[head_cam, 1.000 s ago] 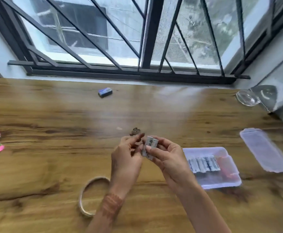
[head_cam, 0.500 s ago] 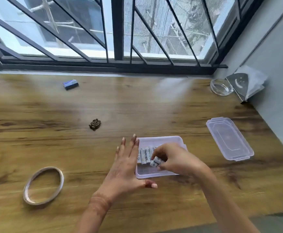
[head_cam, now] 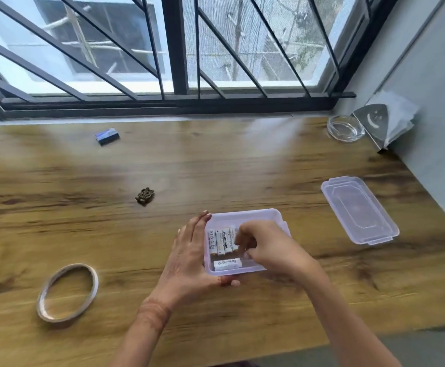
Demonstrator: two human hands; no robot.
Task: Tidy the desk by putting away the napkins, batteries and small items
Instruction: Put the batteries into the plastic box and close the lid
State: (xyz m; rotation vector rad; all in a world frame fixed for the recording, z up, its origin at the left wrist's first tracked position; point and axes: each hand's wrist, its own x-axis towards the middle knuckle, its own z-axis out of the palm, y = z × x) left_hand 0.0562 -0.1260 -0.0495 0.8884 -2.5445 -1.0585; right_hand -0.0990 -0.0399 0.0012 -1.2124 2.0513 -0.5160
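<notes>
Clear box [head_cam: 244, 220] held a row of batteries [head_cam: 222, 241], one more battery [head_cam: 227, 264] crosswise. Left hand [head_cam: 189, 258] spread flat against box wall; right hand [head_cam: 266, 247] curled inside, grip undeterminable. Lid [head_cam: 359, 210] lay apart.

wooden desk [head_cam: 216, 168], plastic box [head_cam: 245, 213], lid [head_cam: 359, 210], perhaps tape ring [head_cam: 76, 265]

Home room, prob. flat: wooden desk [head_cam: 57, 234] under barred window [head_cam: 179, 49], glass ashtray [head_cam: 346, 127], napkin holder [head_cam: 375, 125].

A row of white batteries [head_cam: 222, 241] lies side by side in a clear plastic box [head_cam: 245, 215] on the bench [head_cam: 242, 165]. A single battery [head_cam: 227, 264] lies crosswise at the box's front wall. The lid [head_cam: 359, 210] lies flat, well apart on the right.
</notes>
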